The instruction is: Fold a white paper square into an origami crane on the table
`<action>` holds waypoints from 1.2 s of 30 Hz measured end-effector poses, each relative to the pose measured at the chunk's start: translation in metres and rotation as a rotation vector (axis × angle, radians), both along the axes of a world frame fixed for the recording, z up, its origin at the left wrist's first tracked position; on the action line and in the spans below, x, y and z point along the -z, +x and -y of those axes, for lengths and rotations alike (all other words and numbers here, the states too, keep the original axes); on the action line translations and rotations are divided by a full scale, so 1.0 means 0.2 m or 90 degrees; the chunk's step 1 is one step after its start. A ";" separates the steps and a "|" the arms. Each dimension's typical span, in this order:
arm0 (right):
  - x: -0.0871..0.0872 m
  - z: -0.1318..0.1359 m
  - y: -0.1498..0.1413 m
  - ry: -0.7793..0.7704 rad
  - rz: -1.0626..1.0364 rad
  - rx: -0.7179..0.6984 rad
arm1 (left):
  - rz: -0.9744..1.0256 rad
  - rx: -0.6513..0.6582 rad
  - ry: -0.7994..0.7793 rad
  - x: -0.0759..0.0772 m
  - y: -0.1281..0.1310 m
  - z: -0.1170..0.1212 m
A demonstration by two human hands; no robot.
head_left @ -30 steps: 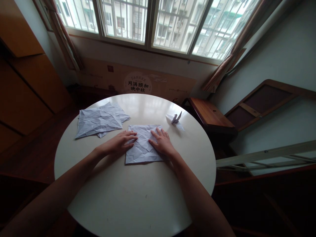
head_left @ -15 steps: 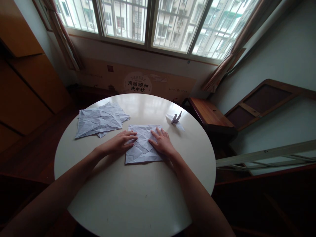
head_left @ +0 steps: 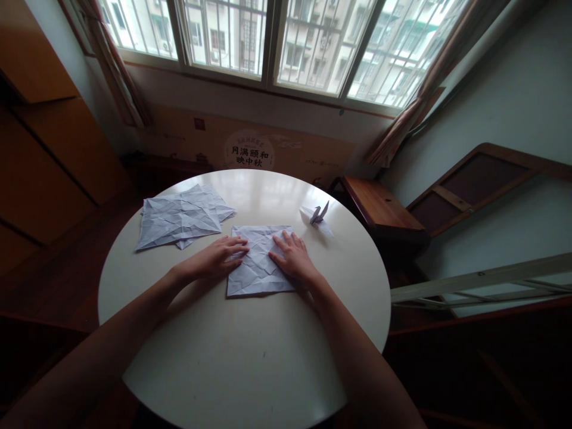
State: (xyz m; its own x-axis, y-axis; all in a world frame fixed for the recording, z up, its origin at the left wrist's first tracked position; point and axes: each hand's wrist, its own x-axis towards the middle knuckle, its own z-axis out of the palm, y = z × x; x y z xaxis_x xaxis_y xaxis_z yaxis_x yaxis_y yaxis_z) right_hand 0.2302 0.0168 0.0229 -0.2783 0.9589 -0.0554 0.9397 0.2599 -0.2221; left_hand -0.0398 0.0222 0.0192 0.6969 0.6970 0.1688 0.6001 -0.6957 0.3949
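A creased, roughly square sheet of white paper [head_left: 255, 274] lies flat on the white oval table [head_left: 223, 357] in front of me. My left hand [head_left: 227, 253] rests over its left edge, fingers stretched out and pointing right. On the paper's right side lies my right hand [head_left: 292, 256], open, with its fingers spread and pressed flat; it covers that edge. Further back to the right stands a folded paper crane [head_left: 318, 215], apart from both hands. Several creased sheets of paper [head_left: 179, 219] lie overlapped at the table's back left.
Past the table's far edge is a printed board [head_left: 286, 143] beneath the barred windows [head_left: 223, 36]. A wooden stand [head_left: 382, 205] is close to the table's right side. Orange cabinets [head_left: 49, 161] line the left. A pale rail [head_left: 482, 277] runs along the right.
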 end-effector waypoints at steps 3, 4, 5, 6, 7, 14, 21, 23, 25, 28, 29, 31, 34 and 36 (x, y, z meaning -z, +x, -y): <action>0.00 0.00 0.00 0.001 -0.003 0.001 | -0.009 -0.003 -0.005 -0.01 0.00 0.00; 0.00 0.00 0.00 0.001 -0.004 0.000 | -0.008 -0.003 -0.004 -0.01 0.00 0.00; 0.00 0.00 0.00 0.000 -0.004 -0.001 | -0.005 -0.003 -0.003 -0.01 0.00 0.00; 0.00 0.00 0.00 0.000 -0.005 -0.001 | -0.003 -0.003 -0.002 -0.01 0.00 0.01; 0.00 0.00 0.00 -0.001 -0.006 -0.001 | 0.000 -0.003 0.000 -0.01 0.00 0.01; 0.00 0.00 0.00 0.000 -0.002 -0.001 | 0.007 -0.001 0.005 0.00 0.00 0.00; 0.00 0.00 0.00 -0.001 0.011 -0.001 | 0.008 0.001 0.012 0.00 0.00 0.00; 0.00 0.00 0.00 -0.002 0.010 -0.001 | 0.004 0.001 0.012 0.00 0.00 0.00; 0.00 -0.01 0.00 -0.002 0.009 -0.001 | 0.001 0.001 0.011 0.00 0.00 0.00; 0.00 -0.01 0.00 0.000 0.009 -0.002 | 0.002 0.002 0.010 0.00 0.00 0.00; 0.00 -0.01 0.00 0.000 0.008 -0.002 | 0.004 0.002 0.010 0.00 0.00 0.00; 0.00 0.00 0.00 0.002 0.006 -0.002 | 0.005 0.002 0.007 0.00 0.00 0.00; 0.00 0.00 0.00 0.003 0.004 -0.001 | -0.001 0.001 0.002 0.00 0.00 0.00; 0.00 0.00 0.00 0.001 0.004 0.000 | -0.001 0.002 0.000 0.00 0.00 0.00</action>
